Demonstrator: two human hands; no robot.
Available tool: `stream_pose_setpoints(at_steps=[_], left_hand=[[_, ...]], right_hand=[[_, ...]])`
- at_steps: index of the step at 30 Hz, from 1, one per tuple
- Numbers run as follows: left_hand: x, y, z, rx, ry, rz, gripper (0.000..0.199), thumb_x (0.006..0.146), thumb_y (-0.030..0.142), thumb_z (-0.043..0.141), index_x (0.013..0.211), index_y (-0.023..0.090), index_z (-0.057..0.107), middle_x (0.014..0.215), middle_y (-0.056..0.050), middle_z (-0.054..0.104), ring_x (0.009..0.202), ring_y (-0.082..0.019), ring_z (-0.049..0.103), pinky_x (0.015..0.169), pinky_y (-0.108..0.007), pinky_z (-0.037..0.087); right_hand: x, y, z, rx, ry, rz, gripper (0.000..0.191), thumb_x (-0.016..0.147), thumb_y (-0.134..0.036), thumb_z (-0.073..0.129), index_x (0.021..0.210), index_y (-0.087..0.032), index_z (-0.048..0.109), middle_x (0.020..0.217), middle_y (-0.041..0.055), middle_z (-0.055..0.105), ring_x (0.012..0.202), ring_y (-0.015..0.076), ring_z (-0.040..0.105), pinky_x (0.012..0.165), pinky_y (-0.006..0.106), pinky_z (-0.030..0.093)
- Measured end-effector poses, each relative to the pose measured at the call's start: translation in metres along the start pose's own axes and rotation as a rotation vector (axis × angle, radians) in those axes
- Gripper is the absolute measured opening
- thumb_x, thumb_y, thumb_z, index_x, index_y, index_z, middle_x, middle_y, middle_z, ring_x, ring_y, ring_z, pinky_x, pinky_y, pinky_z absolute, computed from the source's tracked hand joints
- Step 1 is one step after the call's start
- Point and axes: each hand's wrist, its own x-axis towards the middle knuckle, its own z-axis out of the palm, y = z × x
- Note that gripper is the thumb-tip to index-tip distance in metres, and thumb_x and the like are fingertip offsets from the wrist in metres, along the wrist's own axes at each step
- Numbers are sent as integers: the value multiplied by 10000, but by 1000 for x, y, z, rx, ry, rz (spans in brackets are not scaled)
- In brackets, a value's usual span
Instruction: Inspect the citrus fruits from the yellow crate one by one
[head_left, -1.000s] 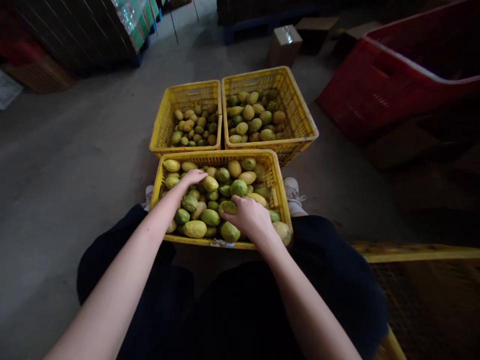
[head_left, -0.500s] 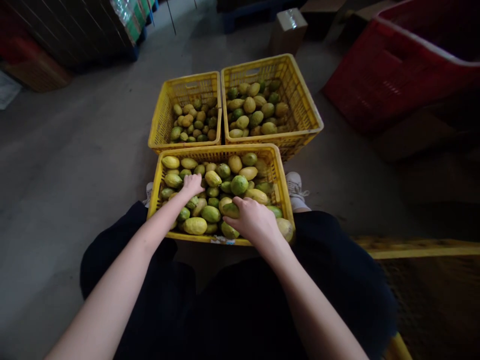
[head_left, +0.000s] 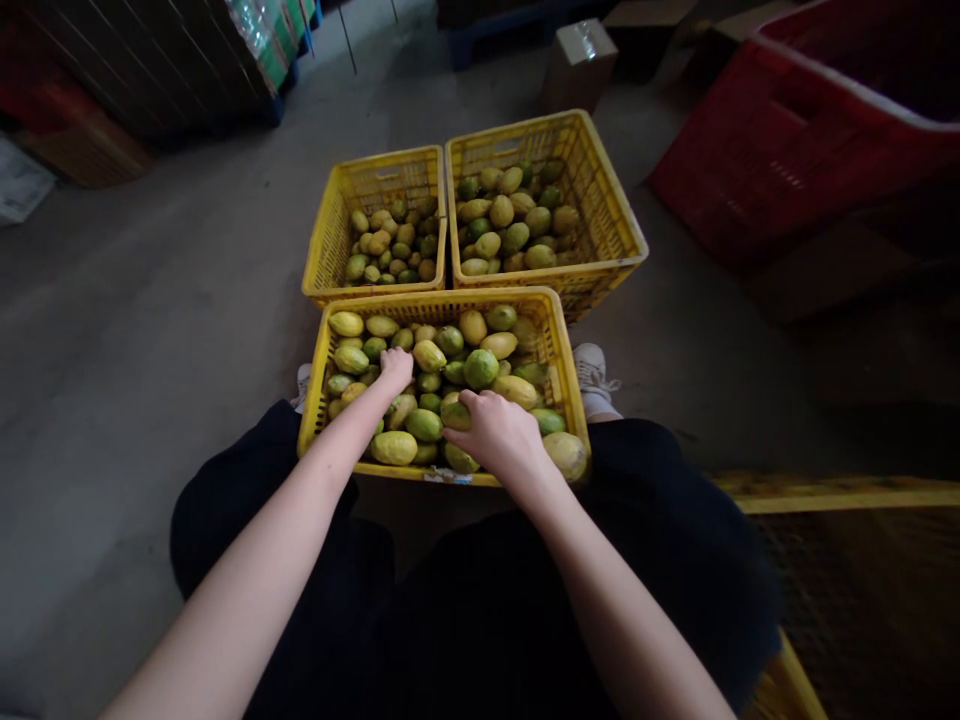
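A yellow slatted crate (head_left: 564, 375) stands close in front of me, filled with green and yellow lemons (head_left: 394, 448). My right hand (head_left: 499, 435) is over its near right part, thumb and fingers closed around a greenish lemon (head_left: 454, 414). Farther left, my left hand (head_left: 397, 367) reaches down among the fruit with its fingers curled. Whatever lies under those fingers is hidden. A yellow lemon (head_left: 429, 355) lies just right of the left hand, and a round green one (head_left: 481, 369) rests beyond the right hand.
Two more yellow crates, one at left (head_left: 319, 235) and one at right (head_left: 611, 195), hold lemons behind the near crate. A large red bin (head_left: 757, 150) is to the right, a cardboard box (head_left: 581, 65) at the back. A yellow frame edge (head_left: 840, 495) is beside my right leg.
My left hand has shifted slightly right among the lemons, its fingers more curled. My right hand has moved a little left with the greenish lemon. The view has shifted slightly.
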Motion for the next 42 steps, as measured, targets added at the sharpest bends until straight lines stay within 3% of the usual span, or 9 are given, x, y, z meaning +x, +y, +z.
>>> stream_pose_setpoints(at_steps=[7, 13, 16, 21, 27, 31, 35, 39, 42], left_hand=[[-1, -11, -21, -17, -75, 97, 426, 775, 310, 773, 1154, 128, 702, 1178, -199, 693, 1130, -360, 646, 932, -401, 499], [-8, -44, -48, -131, -112, 212, 586, 684, 427, 837, 1207, 202, 697, 1064, -68, 752, 1048, -287, 680, 892, -292, 502], [-27, -70, -57, -431, -114, 235, 665, 657, 469, 838, 1242, 194, 679, 971, -43, 758, 957, -259, 696, 843, -286, 526], [-86, -98, -67, -1259, -17, 255, 721, 685, 595, 795, 1274, 213, 628, 1169, -81, 712, 1076, -270, 672, 934, -395, 546], [-131, -77, -62, -1793, 237, 170, 606, 943, 702, 389, 1205, 201, 608, 1195, -109, 687, 1200, -245, 626, 1018, -421, 524], [-127, -53, -63, -1876, 288, 208, 444, 894, 614, 580, 1142, 245, 583, 1093, -58, 700, 1102, -233, 672, 1000, -451, 538], [-127, -43, -71, -1938, 340, 360, 489, 762, 470, 757, 1147, 239, 564, 1148, -50, 679, 1081, -234, 674, 993, -431, 544], [-133, -46, -75, -1914, 483, 319, 678, 621, 399, 863, 1207, 232, 565, 1161, -53, 678, 1109, -236, 650, 993, -387, 530], [-136, -45, -74, -1858, 449, 346, 733, 563, 353, 907, 1221, 201, 620, 1114, -64, 691, 1033, -234, 669, 950, -368, 533]], right_hand=[[1, 2, -1, -9, 14, 6, 318, 835, -389, 629, 1077, -195, 701, 1032, 131, 733, 935, 306, 723, 687, 313, 515], [0, 8, -9, 3, 41, 13, 353, 818, -446, 655, 1070, -203, 705, 1020, 128, 746, 953, 319, 715, 697, 329, 520], [1, 10, -14, -2, 62, 27, 366, 820, -463, 653, 1078, -210, 705, 1037, 125, 749, 971, 312, 709, 717, 326, 520], [7, 18, -17, 98, 150, 54, 447, 791, -493, 697, 1139, -212, 698, 1089, 126, 740, 1013, 299, 698, 783, 333, 528], [27, 16, -8, 863, 332, -37, 502, 697, -526, 758, 1065, -193, 678, 1018, 63, 740, 1007, 244, 685, 886, 347, 535], [29, -4, -6, 1472, 214, -56, 575, 624, -457, 795, 1111, -226, 596, 890, -16, 689, 764, 189, 683, 650, 301, 564], [27, -17, -11, 1584, 231, -181, 577, 602, -351, 812, 1110, -254, 558, 810, -59, 636, 686, 163, 649, 603, 276, 548], [29, -18, -15, 1555, 296, -283, 518, 603, -318, 851, 1039, -263, 575, 869, -56, 657, 746, 138, 637, 709, 252, 539], [32, -16, -11, 1644, 300, -295, 549, 551, -332, 876, 1028, -266, 613, 841, -48, 684, 720, 144, 634, 701, 254, 528]])
